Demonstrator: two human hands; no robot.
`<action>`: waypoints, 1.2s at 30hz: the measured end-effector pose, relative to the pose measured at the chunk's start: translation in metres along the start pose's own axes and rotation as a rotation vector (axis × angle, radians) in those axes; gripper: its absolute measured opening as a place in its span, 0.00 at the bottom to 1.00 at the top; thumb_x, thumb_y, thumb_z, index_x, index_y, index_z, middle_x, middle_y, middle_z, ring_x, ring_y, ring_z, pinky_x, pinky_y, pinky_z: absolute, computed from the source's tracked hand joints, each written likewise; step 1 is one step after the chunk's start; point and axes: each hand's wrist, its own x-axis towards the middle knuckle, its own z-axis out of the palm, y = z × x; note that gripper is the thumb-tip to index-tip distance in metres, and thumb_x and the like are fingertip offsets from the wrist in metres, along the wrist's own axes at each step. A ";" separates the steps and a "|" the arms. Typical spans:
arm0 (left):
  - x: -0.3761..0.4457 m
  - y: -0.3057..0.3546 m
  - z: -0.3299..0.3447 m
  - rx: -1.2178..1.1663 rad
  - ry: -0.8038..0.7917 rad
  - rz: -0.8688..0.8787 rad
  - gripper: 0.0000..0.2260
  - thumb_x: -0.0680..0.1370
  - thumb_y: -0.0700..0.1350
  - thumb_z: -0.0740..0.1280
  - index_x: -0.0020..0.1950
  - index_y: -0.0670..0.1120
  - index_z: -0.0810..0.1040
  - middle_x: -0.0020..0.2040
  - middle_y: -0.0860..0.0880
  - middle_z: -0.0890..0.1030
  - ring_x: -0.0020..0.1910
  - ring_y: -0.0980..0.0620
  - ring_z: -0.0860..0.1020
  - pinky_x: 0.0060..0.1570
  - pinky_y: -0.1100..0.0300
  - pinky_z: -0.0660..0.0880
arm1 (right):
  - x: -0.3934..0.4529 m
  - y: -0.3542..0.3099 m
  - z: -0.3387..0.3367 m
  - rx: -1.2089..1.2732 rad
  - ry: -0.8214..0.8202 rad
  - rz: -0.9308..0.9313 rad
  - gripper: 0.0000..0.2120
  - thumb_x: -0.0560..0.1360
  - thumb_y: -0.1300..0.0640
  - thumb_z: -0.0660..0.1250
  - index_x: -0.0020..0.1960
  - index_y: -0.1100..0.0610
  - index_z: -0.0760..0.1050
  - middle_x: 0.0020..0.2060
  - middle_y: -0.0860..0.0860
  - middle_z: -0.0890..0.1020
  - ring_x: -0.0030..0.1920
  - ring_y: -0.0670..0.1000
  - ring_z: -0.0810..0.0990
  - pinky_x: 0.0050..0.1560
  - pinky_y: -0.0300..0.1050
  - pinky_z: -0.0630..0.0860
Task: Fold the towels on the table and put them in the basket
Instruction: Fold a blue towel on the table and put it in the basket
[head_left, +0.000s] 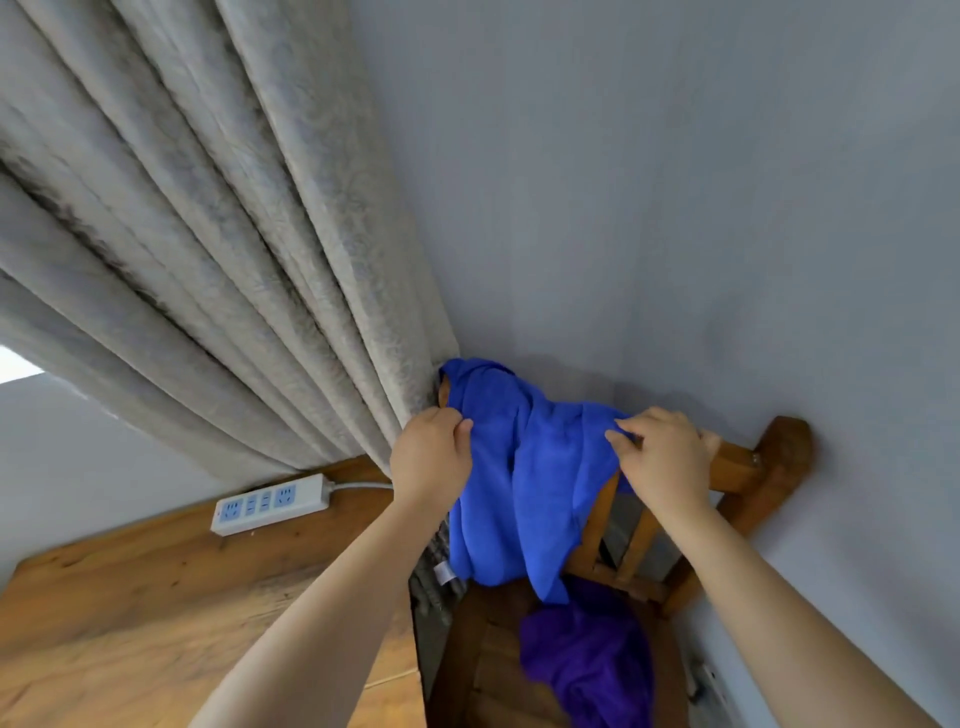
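Both hands are on one blue towel (524, 467) draped over the back of a wooden chair (769, 457). The left hand (431, 457) has its fingers curled, pinching the towel's left edge; the right hand (662, 452) sits on the top right part, fingertips bunching the cloth. So two towels total: a purple towel (587, 660) lies crumpled on the chair seat. One power strip (270, 503) sits on the tabletop (130, 613), with a grey curtain (208, 234) hanging behind.
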 end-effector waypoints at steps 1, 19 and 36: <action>-0.005 0.000 -0.004 -0.032 -0.002 0.026 0.12 0.81 0.44 0.57 0.38 0.43 0.69 0.36 0.49 0.69 0.40 0.48 0.70 0.37 0.61 0.62 | -0.003 0.005 -0.001 0.035 -0.003 0.017 0.09 0.75 0.57 0.65 0.51 0.58 0.81 0.48 0.55 0.82 0.53 0.58 0.76 0.41 0.42 0.48; -0.206 -0.086 -0.146 -0.550 0.259 -0.139 0.14 0.78 0.40 0.61 0.33 0.43 0.70 0.28 0.52 0.68 0.34 0.51 0.67 0.36 0.60 0.64 | -0.191 -0.138 -0.081 0.515 0.069 -0.329 0.05 0.70 0.65 0.69 0.43 0.68 0.81 0.34 0.56 0.78 0.39 0.52 0.74 0.37 0.28 0.67; -0.385 -0.305 -0.263 -0.232 0.486 -0.543 0.11 0.80 0.42 0.59 0.47 0.37 0.78 0.40 0.44 0.77 0.42 0.49 0.71 0.40 0.62 0.63 | -0.320 -0.311 -0.021 0.835 -0.462 -0.251 0.06 0.73 0.66 0.66 0.48 0.64 0.79 0.40 0.53 0.78 0.33 0.38 0.76 0.33 0.24 0.70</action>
